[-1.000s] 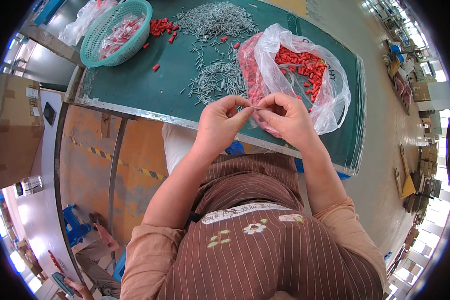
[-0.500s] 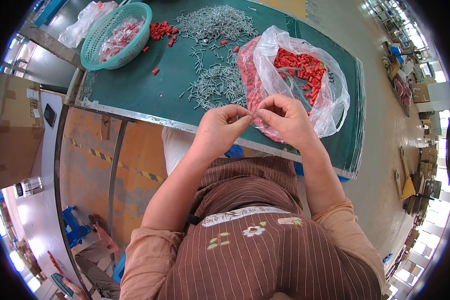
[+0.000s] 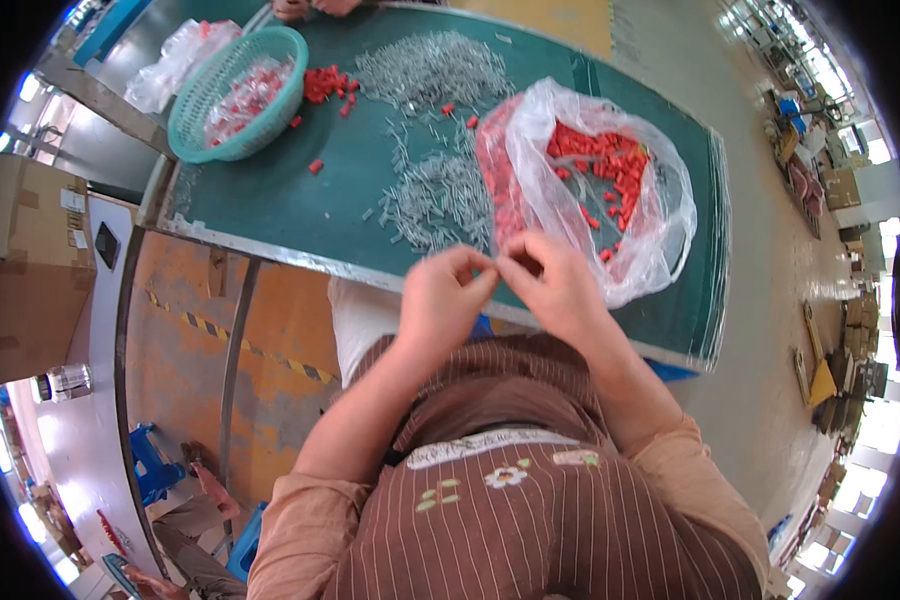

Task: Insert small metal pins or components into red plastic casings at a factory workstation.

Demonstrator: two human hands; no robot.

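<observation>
My left hand [image 3: 445, 300] and my right hand [image 3: 552, 283] meet fingertip to fingertip at the table's near edge. Both are pinched closed, and whatever sits between the fingers is too small to make out. Just beyond them lies a loose heap of small grey metal pins [image 3: 438, 200]. A larger pile of the same pins [image 3: 432, 68] spreads farther back. Beside my right hand a clear plastic bag [image 3: 660, 260] stands open, with many small red caps [image 3: 625, 170] inside.
At the far left of the green table [image 3: 260, 205] stands a light green plastic basket [image 3: 195, 105] holding bagged red pieces. Loose red caps [image 3: 320, 84] lie beside it. Another person's hands [image 3: 315, 8] show at the far edge. A cardboard box [image 3: 35, 270] stands at left.
Both hands sit a little lower in the picture, still pinched together. The view has shifted slightly, and another person's hands have come into sight at the far edge of the table.
</observation>
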